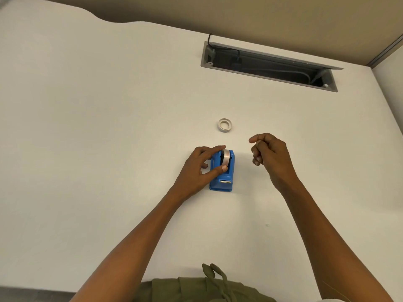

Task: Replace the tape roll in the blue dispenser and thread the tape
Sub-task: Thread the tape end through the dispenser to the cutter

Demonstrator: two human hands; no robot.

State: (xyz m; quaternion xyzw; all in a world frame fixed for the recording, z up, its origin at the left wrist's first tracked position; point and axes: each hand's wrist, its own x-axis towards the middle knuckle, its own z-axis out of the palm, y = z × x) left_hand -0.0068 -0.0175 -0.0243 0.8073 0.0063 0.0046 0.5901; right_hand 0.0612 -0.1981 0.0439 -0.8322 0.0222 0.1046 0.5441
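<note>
The blue dispenser [222, 171] stands on the white tabletop [109, 127] under the left hand [201, 168], whose thumb and forefinger pinch the tape roll [226, 158] sitting upright in its cradle. By the look of it, a roll is being seated or lifted out; which one is new I cannot tell. A second, flat-lying roll [224, 125] rests beyond the hands, well apart from the dispenser. The right hand [267, 152] hovers just right of the dispenser, fingers curled, holding nothing visible. Next likely comes finding the tape's free end and drawing it to the cutter [225, 182]. No brand, label or writing is readable.
</note>
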